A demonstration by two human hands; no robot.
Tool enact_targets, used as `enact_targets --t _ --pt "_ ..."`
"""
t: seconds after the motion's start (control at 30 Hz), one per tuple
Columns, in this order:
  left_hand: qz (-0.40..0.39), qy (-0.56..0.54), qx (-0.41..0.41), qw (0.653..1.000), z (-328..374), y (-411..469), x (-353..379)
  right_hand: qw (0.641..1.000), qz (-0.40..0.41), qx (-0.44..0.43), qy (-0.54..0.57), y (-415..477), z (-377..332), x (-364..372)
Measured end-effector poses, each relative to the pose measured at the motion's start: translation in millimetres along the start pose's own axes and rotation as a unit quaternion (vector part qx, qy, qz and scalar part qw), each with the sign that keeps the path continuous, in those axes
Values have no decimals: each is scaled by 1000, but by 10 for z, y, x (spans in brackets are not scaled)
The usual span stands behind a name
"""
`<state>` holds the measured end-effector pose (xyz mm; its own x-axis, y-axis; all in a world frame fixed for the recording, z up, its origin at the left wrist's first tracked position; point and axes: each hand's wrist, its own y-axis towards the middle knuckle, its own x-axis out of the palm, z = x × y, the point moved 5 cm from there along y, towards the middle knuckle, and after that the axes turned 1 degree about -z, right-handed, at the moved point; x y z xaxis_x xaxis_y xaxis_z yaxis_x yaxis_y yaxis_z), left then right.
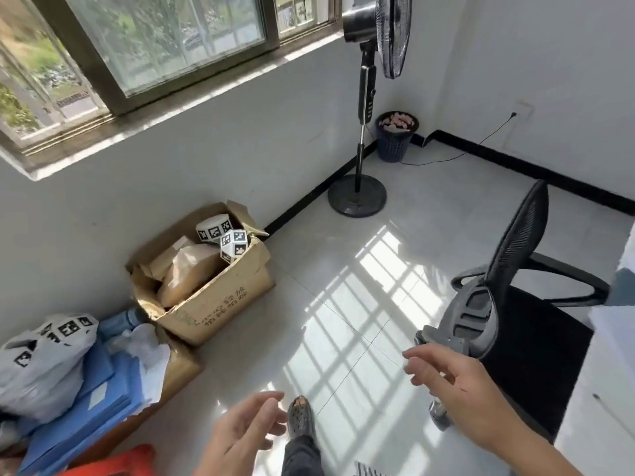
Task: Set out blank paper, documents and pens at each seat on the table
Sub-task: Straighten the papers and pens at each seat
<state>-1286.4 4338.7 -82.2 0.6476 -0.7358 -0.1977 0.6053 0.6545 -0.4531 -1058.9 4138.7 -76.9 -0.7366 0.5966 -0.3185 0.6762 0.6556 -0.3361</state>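
My left hand [245, 429] hangs low in the middle of the view with loose fingers and holds nothing. My right hand [450, 383] is raised beside the back of a black office chair [508, 304], fingers relaxed and empty, not touching the chair. A white table edge [604, 372] shows at the far right, with what looks like a white paper stack [615, 324] on it. Blue folders [92, 400] lie stacked at the lower left. No pens are visible.
An open cardboard box [213, 286] with marker-covered objects stands by the wall. A grey plastic bag [41, 365] lies on the folders. A standing fan [360, 132] and a blue waste basket [395, 139] occupy the far corner. Sunlit tiled floor [360, 286] spreads between them. My foot [300, 415] is below.
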Motion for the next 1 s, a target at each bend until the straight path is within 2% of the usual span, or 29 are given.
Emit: enact_targets --t 0.17,0.33,0.57,0.83,1.0 --pt "-78 56 41 995 847 1219 -286 994 87 35 52 657 -394 -12" --pt "-154 84 81 981 1611 2261 -78 980 169 67 80 1166 -573 -277" --pt "-239 125 84 959 2218 3438 820 959 243 96 106 2026 -544 -888" --pt "-273 166 115 941 3306 4607 1965 956 278 51 85 3392 -841 -2252" --pt "-333 199 106 916 3727 5138 2722 934 337 56 103 3694 -842 -2962"
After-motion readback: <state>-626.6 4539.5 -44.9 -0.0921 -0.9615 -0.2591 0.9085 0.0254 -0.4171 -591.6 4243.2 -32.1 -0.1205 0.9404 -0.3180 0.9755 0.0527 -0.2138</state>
